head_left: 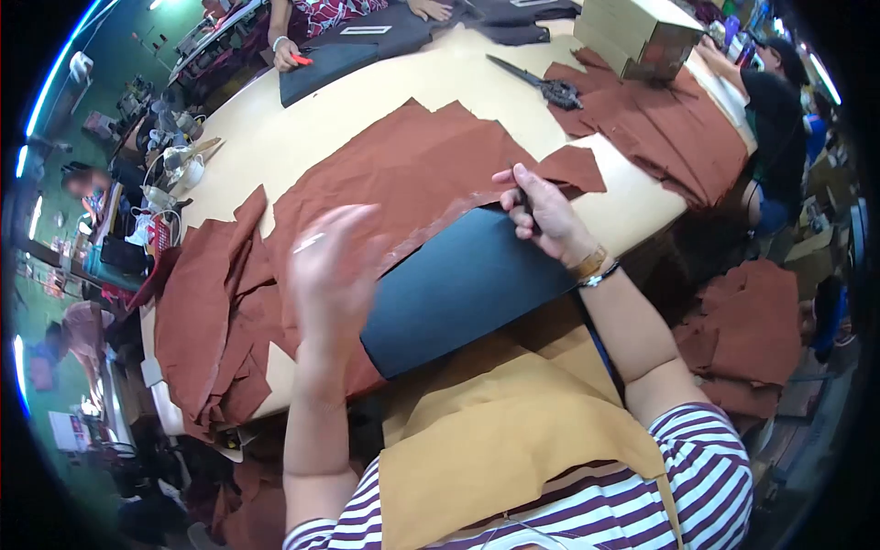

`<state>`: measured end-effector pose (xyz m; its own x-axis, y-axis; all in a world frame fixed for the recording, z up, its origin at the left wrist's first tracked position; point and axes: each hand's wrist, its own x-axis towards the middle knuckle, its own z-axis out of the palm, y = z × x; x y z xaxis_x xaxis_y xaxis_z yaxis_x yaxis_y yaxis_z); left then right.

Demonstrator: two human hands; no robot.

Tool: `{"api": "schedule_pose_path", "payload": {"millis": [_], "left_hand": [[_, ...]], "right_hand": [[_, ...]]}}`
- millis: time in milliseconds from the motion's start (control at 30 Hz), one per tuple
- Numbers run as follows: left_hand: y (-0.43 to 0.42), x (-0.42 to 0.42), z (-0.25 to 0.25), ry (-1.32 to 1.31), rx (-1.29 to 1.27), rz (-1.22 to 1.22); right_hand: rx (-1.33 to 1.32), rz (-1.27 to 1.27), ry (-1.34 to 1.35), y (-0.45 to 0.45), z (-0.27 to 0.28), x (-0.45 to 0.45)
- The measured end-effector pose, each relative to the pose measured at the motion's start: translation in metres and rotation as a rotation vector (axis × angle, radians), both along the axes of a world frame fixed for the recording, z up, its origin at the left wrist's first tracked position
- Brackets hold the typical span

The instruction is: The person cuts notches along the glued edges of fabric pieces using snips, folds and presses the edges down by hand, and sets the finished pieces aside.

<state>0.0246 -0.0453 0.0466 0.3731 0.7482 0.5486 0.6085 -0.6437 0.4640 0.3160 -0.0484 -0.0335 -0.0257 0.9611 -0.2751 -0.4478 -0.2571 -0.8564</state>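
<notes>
My left hand [332,275] is raised over the left part of a rust-brown fabric piece [403,174], blurred by motion. Its fingers look apart and it holds nothing I can see; a ring shows on one finger. My right hand [548,218] is above the right end of a dark blue-grey panel [467,284], fingers curled against the thumb. Something thin and dark seems to be between them, too small to name. The panel lies at the table's near edge, along the lower border of the brown fabric.
Large dark scissors [536,81] lie across the table [247,110] beside more brown fabric [651,128] and a cardboard box [632,37]. Crumpled brown pieces [211,312] lie at left. Across the table, a co-worker's hand [286,55] holds something red by dark fabric [330,69].
</notes>
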Motion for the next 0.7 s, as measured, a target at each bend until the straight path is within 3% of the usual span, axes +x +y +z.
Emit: {"api": "schedule_pose_path", "payload": {"millis": [133, 267, 467, 700], "left_hand": [[0.035, 0.067, -0.068, 0.192, -0.028, -0.141], [0.053, 0.071, -0.107, 0.158, 0.011, -0.104], [0.053, 0.067, -0.104, -0.053, -0.034, -0.043], [0.056, 0.066, -0.106, -0.112, -0.034, -0.044]], "right_hand": [[-0.159, 0.101, 0.334, -0.011, -0.01, -0.003], [-0.281, 0.2, 0.347, -0.023, -0.012, 0.0], [-0.342, 0.317, 0.424, -0.014, -0.016, -0.015], [-0.308, 0.243, 0.43, 0.0, -0.016, -0.031]]}}
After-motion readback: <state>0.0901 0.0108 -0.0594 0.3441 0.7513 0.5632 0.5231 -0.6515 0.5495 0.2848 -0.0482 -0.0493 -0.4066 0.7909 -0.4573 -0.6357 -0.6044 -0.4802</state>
